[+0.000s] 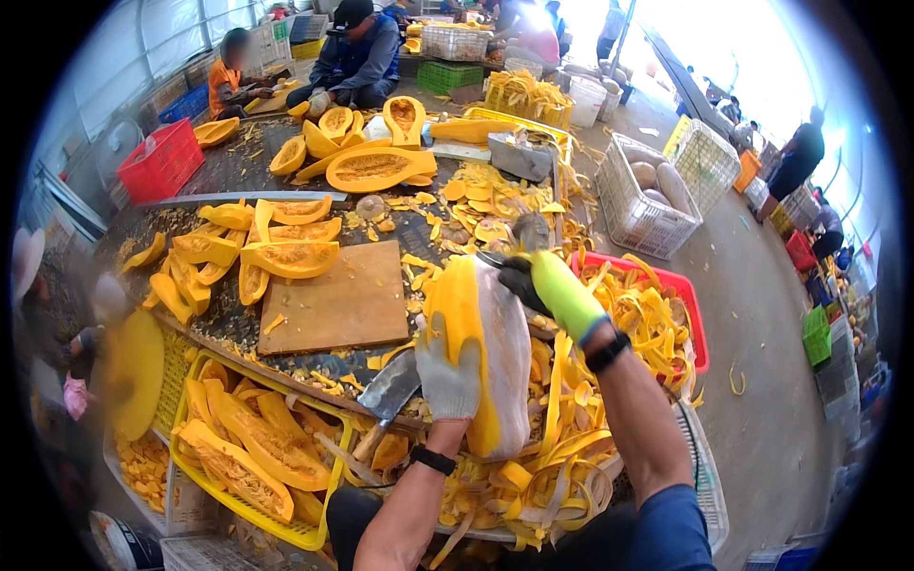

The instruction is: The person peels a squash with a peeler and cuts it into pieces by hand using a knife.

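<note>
A long butternut squash (505, 366) stands tilted before me, its left side bare orange-yellow flesh and its right side still pale skin. Pressed around its left side is my left hand (449, 376) in a pale knitted glove, steadying it. My right hand (550, 287), in a yellow-green and black glove, is closed near the squash's top end on what looks like a peeler (491, 258); its handle is hidden in the fist. Just left of my left hand lies a cleaver (390, 385) with a broad blade. Curled peel strips (562, 466) heap up below and right of the squash.
A wooden cutting board (333, 300) lies on the littered table, beside cut squash pieces (290, 257). Nearby stand a yellow basket of squash halves (328, 519), a red peel tub (703, 333) and a white crate of whole squashes (647, 226). Other people work farther back.
</note>
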A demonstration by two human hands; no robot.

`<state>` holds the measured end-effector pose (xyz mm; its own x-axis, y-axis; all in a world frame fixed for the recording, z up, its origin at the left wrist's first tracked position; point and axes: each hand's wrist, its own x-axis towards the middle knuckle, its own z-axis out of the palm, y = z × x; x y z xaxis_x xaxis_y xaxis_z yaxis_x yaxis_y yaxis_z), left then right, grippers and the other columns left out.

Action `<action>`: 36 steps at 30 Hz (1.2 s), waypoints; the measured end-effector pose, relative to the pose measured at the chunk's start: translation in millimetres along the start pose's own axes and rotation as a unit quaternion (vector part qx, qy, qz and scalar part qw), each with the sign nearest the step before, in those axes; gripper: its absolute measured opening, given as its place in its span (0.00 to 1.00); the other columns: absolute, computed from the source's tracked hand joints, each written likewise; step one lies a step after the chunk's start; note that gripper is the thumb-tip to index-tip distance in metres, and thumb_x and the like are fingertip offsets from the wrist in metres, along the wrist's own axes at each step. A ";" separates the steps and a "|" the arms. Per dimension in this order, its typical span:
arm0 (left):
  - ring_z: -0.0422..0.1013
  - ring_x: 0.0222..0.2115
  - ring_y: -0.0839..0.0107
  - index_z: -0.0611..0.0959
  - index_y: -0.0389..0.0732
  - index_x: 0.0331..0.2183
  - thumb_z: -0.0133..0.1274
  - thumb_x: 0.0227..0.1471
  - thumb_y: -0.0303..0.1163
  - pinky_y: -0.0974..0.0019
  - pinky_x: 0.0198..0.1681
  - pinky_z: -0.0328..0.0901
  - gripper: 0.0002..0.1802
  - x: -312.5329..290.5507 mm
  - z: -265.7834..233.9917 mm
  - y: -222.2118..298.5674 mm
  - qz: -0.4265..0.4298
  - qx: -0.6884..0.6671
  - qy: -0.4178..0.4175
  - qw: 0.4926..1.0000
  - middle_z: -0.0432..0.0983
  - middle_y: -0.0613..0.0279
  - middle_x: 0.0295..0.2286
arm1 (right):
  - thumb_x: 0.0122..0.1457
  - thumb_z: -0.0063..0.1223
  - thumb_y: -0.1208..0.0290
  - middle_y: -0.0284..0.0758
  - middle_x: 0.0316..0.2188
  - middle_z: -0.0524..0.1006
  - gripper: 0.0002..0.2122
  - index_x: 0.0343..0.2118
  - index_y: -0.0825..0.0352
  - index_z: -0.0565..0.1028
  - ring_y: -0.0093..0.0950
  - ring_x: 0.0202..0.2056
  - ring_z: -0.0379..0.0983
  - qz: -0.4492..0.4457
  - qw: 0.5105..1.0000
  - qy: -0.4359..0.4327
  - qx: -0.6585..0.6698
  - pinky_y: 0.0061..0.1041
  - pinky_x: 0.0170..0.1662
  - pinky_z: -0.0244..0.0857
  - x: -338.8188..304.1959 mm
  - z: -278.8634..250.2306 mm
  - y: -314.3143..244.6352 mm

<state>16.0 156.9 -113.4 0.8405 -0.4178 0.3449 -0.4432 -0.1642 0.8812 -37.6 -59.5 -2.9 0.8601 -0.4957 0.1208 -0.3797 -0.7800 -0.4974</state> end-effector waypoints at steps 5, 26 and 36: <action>0.65 0.61 0.33 0.71 0.34 0.67 0.61 0.63 0.47 0.46 0.65 0.61 0.40 -0.9 -1.5 11.8 0.001 -0.014 0.013 1.000 0.63 0.27 0.62 | 0.60 0.59 0.63 0.48 0.30 0.83 0.10 0.32 0.65 0.84 0.50 0.35 0.80 -0.171 0.963 -0.044 -0.203 0.44 0.40 0.75 56.0 -13.2 -3.8; 0.75 0.53 0.52 0.77 0.32 0.59 0.58 0.68 0.44 0.56 0.57 0.69 0.29 -75.2 9.9 -8.8 -0.232 -0.272 -0.116 0.927 0.79 0.49 0.52 | 0.65 0.58 0.66 0.43 0.34 0.86 0.15 0.50 0.68 0.82 0.45 0.35 0.84 0.138 0.981 0.098 -0.095 0.42 0.40 0.74 -142.4 37.2 15.6; 0.78 0.50 0.60 0.77 0.36 0.61 0.58 0.65 0.37 0.57 0.56 0.74 0.27 -41.9 27.4 -42.0 -0.369 -0.539 -0.223 0.724 0.80 0.54 0.53 | 0.64 0.62 0.68 0.47 0.35 0.86 0.12 0.46 0.70 0.83 0.37 0.38 0.83 0.117 0.965 0.208 0.104 0.37 0.41 0.74 -150.0 51.5 45.6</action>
<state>-9.1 156.9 -173.7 0.4333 -0.8585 -0.2744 0.7776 0.2022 0.5954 -166.3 -1.1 -87.9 0.5311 -0.7931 0.2982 -0.4319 -0.5561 -0.7100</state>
